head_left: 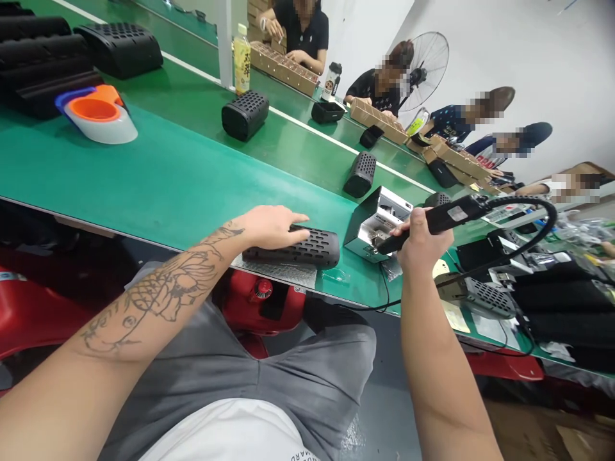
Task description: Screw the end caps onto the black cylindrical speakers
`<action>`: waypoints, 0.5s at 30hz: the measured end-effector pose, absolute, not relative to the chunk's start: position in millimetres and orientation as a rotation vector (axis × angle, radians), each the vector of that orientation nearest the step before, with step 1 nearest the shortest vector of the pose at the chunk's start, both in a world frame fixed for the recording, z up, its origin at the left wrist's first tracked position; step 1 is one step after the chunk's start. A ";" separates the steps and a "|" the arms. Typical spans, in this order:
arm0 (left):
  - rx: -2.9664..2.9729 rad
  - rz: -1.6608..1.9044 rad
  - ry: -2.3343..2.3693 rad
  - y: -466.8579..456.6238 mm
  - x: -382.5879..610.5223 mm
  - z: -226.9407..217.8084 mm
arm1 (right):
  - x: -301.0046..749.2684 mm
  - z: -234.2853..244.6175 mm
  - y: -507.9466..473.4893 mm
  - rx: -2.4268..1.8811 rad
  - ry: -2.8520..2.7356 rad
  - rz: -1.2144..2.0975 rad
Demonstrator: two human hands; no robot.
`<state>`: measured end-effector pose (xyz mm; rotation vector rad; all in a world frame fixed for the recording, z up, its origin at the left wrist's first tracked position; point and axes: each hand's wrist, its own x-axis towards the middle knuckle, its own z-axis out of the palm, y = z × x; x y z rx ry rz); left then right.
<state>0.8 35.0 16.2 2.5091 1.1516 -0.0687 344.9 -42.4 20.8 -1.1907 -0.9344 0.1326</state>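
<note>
My left hand (276, 227) lies on a black perforated casing (314, 248) at the bench's near edge, thumb and fingers spread apart. Beneath the casing is a light foam sheet (298, 275). My right hand (423, 240) is wrapped around a black electric screwdriver (451, 214), held nearly level with its cable curving off to the right. The driver's tip end is at the front opening of a small metal screw feeder (368, 224); the bit itself is too small to make out.
Black casings (245, 115) stand along the green bench (192, 173). A tape dispenser (100, 112) and stacked black parts (38, 57) are at left. Another casing (487, 298) and black stacks (552, 288) lie right. Co-workers (302, 32) sit opposite. The cable (552, 218) loops beside my right arm.
</note>
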 end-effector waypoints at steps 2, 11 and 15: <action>2.472 -0.092 1.225 43.5 -3.4 16.4 | 319.3 31.3 -55.0 -1.104 -0.956 0.219; 2.444 -0.020 1.289 38.1 -4.5 10.1 | 185.6 47.5 -71.2 -0.743 -1.214 0.630; 2.450 -0.013 1.263 36.9 -6.1 13.6 | 166.4 38.0 -53.4 -0.826 -1.243 0.653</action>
